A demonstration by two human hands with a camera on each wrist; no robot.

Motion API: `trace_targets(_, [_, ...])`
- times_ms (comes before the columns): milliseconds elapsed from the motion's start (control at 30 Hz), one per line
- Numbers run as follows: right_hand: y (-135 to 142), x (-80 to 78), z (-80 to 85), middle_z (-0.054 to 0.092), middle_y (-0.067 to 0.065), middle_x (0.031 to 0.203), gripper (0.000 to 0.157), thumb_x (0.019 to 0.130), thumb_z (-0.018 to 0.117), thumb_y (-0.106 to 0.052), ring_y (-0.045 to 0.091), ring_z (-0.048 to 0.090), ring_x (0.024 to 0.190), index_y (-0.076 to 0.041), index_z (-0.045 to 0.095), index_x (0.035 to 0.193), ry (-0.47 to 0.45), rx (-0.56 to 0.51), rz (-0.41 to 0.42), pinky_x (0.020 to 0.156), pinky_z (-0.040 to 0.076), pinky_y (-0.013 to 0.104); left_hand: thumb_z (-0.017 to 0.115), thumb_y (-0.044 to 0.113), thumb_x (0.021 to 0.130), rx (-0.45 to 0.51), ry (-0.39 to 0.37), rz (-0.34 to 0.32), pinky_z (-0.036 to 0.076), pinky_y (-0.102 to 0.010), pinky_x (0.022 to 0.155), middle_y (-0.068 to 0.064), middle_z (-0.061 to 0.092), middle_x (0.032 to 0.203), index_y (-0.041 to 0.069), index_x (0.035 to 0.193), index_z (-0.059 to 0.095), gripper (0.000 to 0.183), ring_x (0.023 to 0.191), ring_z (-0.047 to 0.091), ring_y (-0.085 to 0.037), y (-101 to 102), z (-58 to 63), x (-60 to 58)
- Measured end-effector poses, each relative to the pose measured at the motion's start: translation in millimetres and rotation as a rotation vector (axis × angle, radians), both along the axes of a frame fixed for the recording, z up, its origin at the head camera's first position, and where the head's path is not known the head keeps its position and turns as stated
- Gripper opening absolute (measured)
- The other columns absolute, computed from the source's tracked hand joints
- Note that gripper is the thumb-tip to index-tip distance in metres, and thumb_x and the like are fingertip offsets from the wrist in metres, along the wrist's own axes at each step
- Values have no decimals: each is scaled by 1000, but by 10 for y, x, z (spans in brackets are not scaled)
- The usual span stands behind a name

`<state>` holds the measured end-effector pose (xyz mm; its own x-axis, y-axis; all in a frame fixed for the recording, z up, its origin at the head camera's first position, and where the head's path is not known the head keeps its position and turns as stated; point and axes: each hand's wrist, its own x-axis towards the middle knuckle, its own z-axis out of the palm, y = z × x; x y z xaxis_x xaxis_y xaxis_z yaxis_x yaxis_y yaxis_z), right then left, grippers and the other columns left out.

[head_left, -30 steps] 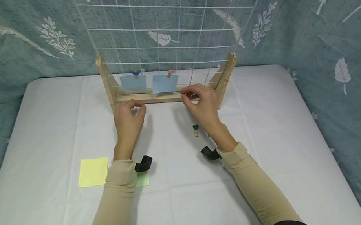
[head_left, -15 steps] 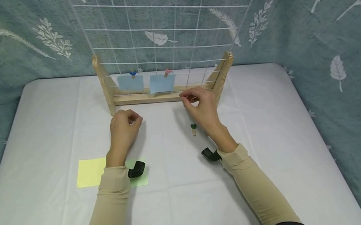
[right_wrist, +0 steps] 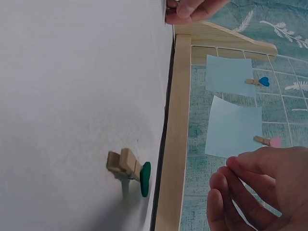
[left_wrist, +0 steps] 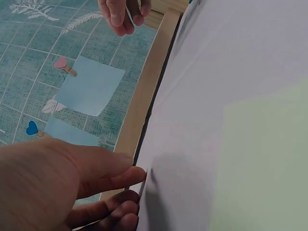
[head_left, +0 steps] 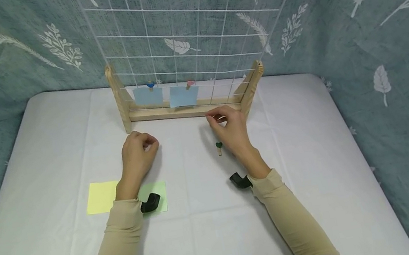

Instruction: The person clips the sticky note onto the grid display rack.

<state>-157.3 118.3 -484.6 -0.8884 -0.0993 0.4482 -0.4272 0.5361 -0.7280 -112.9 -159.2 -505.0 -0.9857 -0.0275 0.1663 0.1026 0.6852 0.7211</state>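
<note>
My left hand (head_left: 137, 153) hovers over the white cloth in front of the rack's left post, thumb near the loosely curled fingers and nothing seen between them. The right hand (head_left: 232, 128) hangs before the rack's right end, its fingers loosely bent and holding nothing visible. Just below it on the cloth lies a small wooden clothespin with a green heart (right_wrist: 145, 179). Two light blue sticky notes hang on the white wire grid (head_left: 189, 37): the left note (head_left: 148, 96) under a blue-heart clothespin (head_left: 150, 86), the right note (head_left: 183, 96) under a pink-heart clothespin (right_wrist: 269, 141).
The grid stands in a wooden base (head_left: 181, 112) at the table's back. A yellow sticky note (head_left: 100, 198) and a green sticky note (head_left: 159, 202) lie near the left forearm, which partly covers them. Behind hangs a teal leaf-patterned curtain (head_left: 331, 11).
My left hand has drawn back from the rack, toward me and slightly left, uncovering more of the green note. The right hand has lowered a little, just below the base bar.
</note>
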Motion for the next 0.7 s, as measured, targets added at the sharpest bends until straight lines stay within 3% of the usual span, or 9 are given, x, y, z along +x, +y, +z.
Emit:
trace_targets(267, [88, 16, -26, 79, 13, 100, 9, 96, 76, -6, 27, 75, 88, -2, 81, 101, -8, -9, -3, 80, 63, 39, 71, 6, 96, 32, 6, 33, 47, -43, 86, -18, 65, 101, -2, 97, 77, 11, 91, 60, -33, -31, -59, 185])
trace_targets(700, [209, 109, -42, 80, 10, 104, 10, 96, 76, -7, 25, 75, 91, -5, 81, 103, -20, 24, -40, 82, 63, 37, 73, 4, 94, 58, -44, 11, 48, -45, 92, -19, 60, 112, -2, 114, 72, 21, 98, 61, -33, -73, -75, 379])
